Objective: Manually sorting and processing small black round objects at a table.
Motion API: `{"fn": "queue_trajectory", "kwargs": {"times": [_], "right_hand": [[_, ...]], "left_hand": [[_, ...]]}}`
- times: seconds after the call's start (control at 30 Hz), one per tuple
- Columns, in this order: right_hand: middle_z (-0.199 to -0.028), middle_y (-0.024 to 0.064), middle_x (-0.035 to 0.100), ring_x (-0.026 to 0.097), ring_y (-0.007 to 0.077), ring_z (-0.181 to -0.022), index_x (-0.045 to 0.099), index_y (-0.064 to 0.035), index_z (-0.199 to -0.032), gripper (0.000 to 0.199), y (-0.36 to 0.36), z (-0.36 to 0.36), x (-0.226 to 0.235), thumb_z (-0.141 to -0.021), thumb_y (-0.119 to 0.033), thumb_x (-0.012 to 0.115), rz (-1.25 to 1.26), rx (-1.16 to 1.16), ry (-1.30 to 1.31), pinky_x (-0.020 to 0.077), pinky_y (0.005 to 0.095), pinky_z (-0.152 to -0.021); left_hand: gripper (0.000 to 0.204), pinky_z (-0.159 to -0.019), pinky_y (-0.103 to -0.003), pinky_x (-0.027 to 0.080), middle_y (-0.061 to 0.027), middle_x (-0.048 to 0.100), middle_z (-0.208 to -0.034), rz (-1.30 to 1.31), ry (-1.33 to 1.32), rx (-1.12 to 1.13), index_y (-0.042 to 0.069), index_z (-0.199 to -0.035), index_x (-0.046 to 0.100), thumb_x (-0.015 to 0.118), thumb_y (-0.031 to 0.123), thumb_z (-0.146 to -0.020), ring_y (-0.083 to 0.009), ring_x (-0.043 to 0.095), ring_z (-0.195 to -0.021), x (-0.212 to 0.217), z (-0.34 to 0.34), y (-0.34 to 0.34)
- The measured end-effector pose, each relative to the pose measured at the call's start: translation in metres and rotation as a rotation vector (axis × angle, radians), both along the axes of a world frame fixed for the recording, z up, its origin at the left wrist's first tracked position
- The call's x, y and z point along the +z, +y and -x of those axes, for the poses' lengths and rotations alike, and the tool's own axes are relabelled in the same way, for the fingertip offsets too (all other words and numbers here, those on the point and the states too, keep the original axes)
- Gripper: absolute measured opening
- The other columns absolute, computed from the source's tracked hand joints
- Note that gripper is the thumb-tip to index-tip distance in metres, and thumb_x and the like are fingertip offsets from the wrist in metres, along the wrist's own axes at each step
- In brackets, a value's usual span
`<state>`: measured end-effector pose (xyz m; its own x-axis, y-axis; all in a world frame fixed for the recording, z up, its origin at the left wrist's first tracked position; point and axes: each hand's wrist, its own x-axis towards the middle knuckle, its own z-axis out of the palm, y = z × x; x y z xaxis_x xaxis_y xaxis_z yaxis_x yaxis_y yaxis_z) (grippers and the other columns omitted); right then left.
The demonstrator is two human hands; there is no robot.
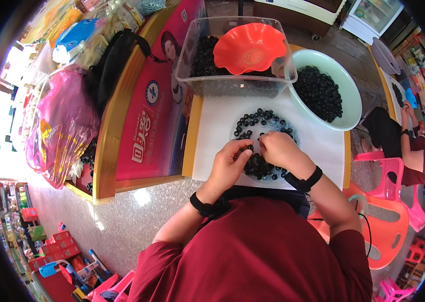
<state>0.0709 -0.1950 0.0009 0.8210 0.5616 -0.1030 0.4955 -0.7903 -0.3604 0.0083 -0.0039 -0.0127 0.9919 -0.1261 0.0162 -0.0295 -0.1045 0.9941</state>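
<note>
Tabletop (212, 141): white, bearing a round clear plate (257, 130) closer to its near edge than its far one, roughly midway between left and right edges.
Dark round pieces (259, 168): spread over the plate, thickest toward its near rim, among bluish see-through bits (275, 124) (too fine to make out).
Left hand (228, 160): over the plate's left side, thumb and forefinger pinching a single dark piece (249, 148).
Right hand (282, 150): over the plate's right side, fingers curled inward, tips near the left hand's; whether they grip anything I cannot tell.
Both hands: judging by the pose, the step is close work on one piece, the left steadying it.
Fingertips: the next move seems to call for a light, firm left pinch and a precise right-hand approach, clear of the loose pieces below.
Clear bin (232, 90): at the tabletop's far left, dark pieces inside, a red scalloped bowl (248, 50) resting in it.
Pale green basin (352, 98): at the far right corner, reaching past the right edge, holding many similar pieces.
</note>
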Motion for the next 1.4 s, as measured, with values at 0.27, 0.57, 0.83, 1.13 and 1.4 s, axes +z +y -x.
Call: {"fn": "queue_trajectory", "kwargs": {"times": [0.27, 0.57, 0.83, 1.13, 1.4], "right_hand": [[-0.078, 0.0223, 0.066, 0.066, 0.0399, -0.078, 0.066, 0.0, -0.077, 0.012, -0.004, -0.002, 0.0, -0.075, -0.011, 0.063, -0.081, -0.041, -0.015, 0.0532, 0.0479, -0.074], [-0.076, 0.0188, 0.068, 0.067, 0.0327, -0.066, 0.065, 0.0017, -0.082, 0.016, -0.01, 0.008, 0.017, -0.076, -0.013, 0.067, -0.209, -0.143, 0.093, 0.0544, 0.0408, -0.063], [-0.077, 0.0008, 0.064, 0.058, 0.007, -0.058, 0.065, -0.0008, -0.096, 0.012, -0.008, 0.037, 0.032, -0.091, -0.011, 0.068, -0.975, -0.394, 0.733, 0.0466, 0.0214, -0.051], [-0.079, 0.0008, 0.065, 0.057, 0.0053, -0.059, 0.067, -0.0002, -0.097, 0.011, -0.009, 0.057, 0.034, -0.091, -0.009, 0.068, -0.979, -0.401, 0.634, 0.0457, 0.0205, -0.052], [-0.079, 0.0012, 0.064, 0.056, 0.0054, -0.062, 0.067, -0.0001, -0.1, 0.011, -0.01, 0.059, 0.028, -0.092, -0.008, 0.068, -1.068, -0.376, 0.721, 0.0451, 0.0207, -0.053]], "left_hand": [[0.025, -0.055, -0.021, 0.044, 0.0019, 0.058, -0.08, -0.001, -0.003, -0.007, 0.004, -0.121, 0.063, 0.06, 0.01, -0.098, -0.0051, 0.05, -0.061, -0.001, 0.001, -0.001], [0.025, -0.055, -0.021, 0.044, 0.0017, 0.058, -0.079, 0.012, 0.027, -0.024, 0.004, -0.121, 0.063, 0.06, 0.01, -0.098, -0.0051, 0.051, -0.061, 0.004, 0.002, -0.003], [0.021, -0.074, -0.032, 0.051, -0.0127, 0.066, -0.096, -0.108, -0.096, -0.05, 0.002, -0.112, 0.065, 0.064, 0.005, -0.091, -0.0253, 0.064, -0.084, 0.015, 0.002, -0.007], [0.019, -0.075, -0.036, 0.053, -0.0153, 0.067, -0.093, -0.241, -0.34, -0.138, 0.0, -0.108, 0.066, 0.067, 0.003, -0.089, -0.0317, 0.065, -0.086, 0.022, 0.004, -0.006], [0.02, -0.075, -0.034, 0.053, -0.0139, 0.066, -0.095, -0.182, -0.338, -0.179, 0.001, -0.109, 0.066, 0.066, 0.004, -0.089, -0.0299, 0.066, -0.086, 0.024, 0.009, -0.001]]}}
